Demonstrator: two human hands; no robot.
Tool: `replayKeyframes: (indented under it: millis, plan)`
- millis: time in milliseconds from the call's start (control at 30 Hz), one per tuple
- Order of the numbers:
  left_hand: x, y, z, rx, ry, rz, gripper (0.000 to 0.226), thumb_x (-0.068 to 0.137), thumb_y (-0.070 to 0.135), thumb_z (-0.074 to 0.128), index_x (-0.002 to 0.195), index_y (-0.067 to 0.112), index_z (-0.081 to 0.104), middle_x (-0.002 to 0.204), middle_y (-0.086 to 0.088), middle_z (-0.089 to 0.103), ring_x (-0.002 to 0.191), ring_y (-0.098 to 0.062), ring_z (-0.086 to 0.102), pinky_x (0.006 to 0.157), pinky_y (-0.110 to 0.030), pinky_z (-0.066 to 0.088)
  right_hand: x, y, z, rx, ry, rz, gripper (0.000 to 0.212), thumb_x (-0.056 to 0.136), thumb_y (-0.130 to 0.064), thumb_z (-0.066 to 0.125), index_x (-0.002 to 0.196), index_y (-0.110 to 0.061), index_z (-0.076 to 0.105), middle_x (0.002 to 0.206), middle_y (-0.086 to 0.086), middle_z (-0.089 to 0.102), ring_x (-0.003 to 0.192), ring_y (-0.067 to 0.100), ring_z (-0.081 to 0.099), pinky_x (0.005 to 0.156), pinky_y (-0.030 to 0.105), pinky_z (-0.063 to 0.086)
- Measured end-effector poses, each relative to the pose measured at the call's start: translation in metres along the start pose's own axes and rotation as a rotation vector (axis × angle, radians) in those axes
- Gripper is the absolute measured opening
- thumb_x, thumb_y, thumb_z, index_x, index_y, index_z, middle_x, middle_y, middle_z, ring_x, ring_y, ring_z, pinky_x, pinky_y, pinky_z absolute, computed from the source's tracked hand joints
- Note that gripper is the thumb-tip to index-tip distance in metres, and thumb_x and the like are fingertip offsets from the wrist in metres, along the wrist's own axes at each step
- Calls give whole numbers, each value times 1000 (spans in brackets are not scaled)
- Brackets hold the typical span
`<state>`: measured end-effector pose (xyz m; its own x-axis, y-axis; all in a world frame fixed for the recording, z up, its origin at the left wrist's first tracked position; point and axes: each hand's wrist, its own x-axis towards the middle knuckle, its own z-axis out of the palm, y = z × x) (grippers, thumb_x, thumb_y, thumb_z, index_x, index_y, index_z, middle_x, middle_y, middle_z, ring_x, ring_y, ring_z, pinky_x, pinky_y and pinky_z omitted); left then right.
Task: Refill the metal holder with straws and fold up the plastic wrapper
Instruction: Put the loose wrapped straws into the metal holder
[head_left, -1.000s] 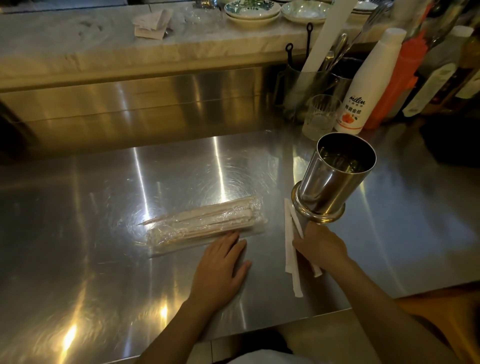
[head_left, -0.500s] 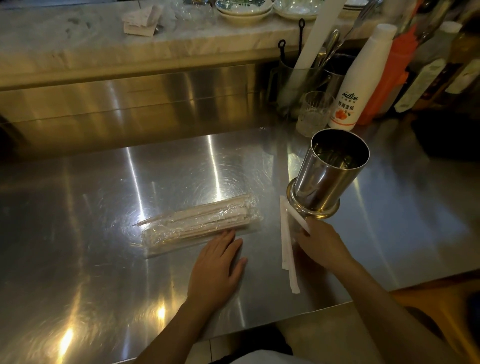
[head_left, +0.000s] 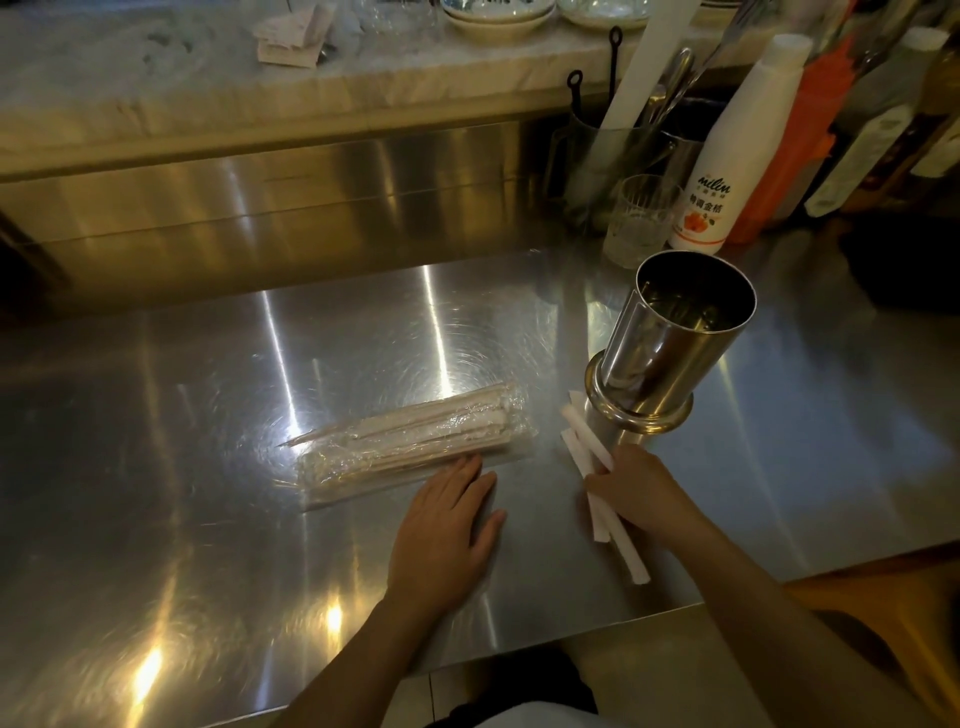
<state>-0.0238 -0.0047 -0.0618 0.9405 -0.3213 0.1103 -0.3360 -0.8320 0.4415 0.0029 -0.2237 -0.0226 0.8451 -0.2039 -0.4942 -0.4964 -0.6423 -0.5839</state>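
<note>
The left hand (head_left: 447, 525) is lying palm-down on the polished stainless-steel counter (head_left: 208, 519), its fingers extended, slightly spread, and gripping nothing. Just beyond its fingertips (head_left: 467, 463), the clear plastic wrapper (head_left: 415, 441) is lying flat on the counter, with a bundle of long paper-sleeved straws (head_left: 426, 423) showing inside it; the fingertips are sitting at the wrapper's near edge, and whether they are touching it cannot be told.

The right hand (head_left: 639, 493) is resting on the counter with its fingers curled over a few loose white paper-wrapped straws (head_left: 587, 457). These straws are lying under the fingers, with their far ends projecting toward the holder and their near ends extending past the hand toward the counter edge. Whether the fingers are fully clamped on them cannot be told.

The cylindrical polished-metal straw holder (head_left: 675, 338) with a flared base ring is standing just beyond the right fingers, its open mouth showing no straws. The far straw ends are lying beside its base.

Behind the holder, a ribbed clear glass tumbler (head_left: 641, 223) and a white squeeze bottle with an orange label (head_left: 727, 156) are standing.
</note>
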Motion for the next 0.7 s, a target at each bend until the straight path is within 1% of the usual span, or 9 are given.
replayKeyframes:
  millis: [67, 133, 233, 333, 467, 533, 600, 667, 700]
  plan:
    - [0, 1, -1, -7, 8, 0, 47, 90, 48, 36, 129, 24, 47, 140, -2, 48, 128, -17, 42, 104, -33, 26, 0, 0, -2, -6, -11, 15, 18, 84, -24, 60, 88, -18, 44, 73, -7, 50, 61, 9, 53, 46, 17, 37]
    - [0, 1, -1, -7, 13, 3, 47, 90, 47, 36, 129, 23, 47, 140, -3, 48, 128, -17, 42, 104, -33, 27, 1, 0, -3, -2, -21, 15, 18, 83, -25, 61, 84, -20, 44, 71, -7, 50, 58, 7, 54, 43, 16, 37]
    - [0, 2, -2, -6, 15, 3, 48, 90, 48, 36, 129, 23, 47, 139, -3, 48, 128, -18, 43, 103, -33, 26, -1, -1, -4, 35, -35, 7, 13, 85, -26, 57, 91, -15, 53, 71, -6, 56, 61, 7, 58, 44, 16, 40]
    - [-1, 3, -1, -4, 13, 4, 48, 90, 48, 35, 129, 22, 47, 139, -3, 48, 128, -17, 42, 103, -33, 26, -4, -6, -6, 50, -45, -2, 16, 88, -25, 53, 97, -13, 54, 73, -3, 58, 62, 10, 59, 45, 17, 40]
    - [-1, 2, -2, -5, 13, 8, 48, 90, 48, 35, 129, 23, 47, 139, -3, 48, 128, -17, 42, 104, -33, 25, -11, -17, -15, 184, -44, -16, 24, 90, -20, 46, 110, -9, 51, 93, 10, 61, 79, 21, 61, 60, 28, 49]
    - [-1, 3, -2, -6, 14, 10, 48, 90, 48, 35, 129, 23, 48, 139, -3, 49, 127, -17, 43, 103, -33, 26, -16, -23, -21, 357, -31, -16, 22, 90, -15, 44, 110, -10, 51, 92, 15, 61, 78, 25, 62, 67, 35, 53]
    - [-1, 3, -2, -8, 18, 5, 47, 90, 48, 35, 129, 24, 47, 139, -3, 49, 127, -16, 43, 103, -33, 26, -21, -29, -27, 500, -51, -10, 20, 90, -11, 40, 107, -12, 51, 74, 13, 58, 60, 22, 58, 54, 31, 52]
    - [-1, 2, -1, -8, 21, 3, 47, 89, 48, 36, 128, 24, 48, 138, -3, 49, 127, -16, 43, 103, -33, 26, -25, -33, -31, 555, -64, -31, 15, 90, -10, 41, 99, -13, 53, 61, 7, 48, 45, 14, 45, 40, 22, 40]
    - [-1, 2, -1, -5, 23, 2, 47, 89, 48, 36, 128, 24, 48, 138, -3, 50, 126, -16, 43, 103, -33, 26, -26, -35, -32, 567, -58, -47, 10, 90, -12, 43, 92, -11, 53, 59, 5, 45, 43, 12, 39, 38, 20, 35]
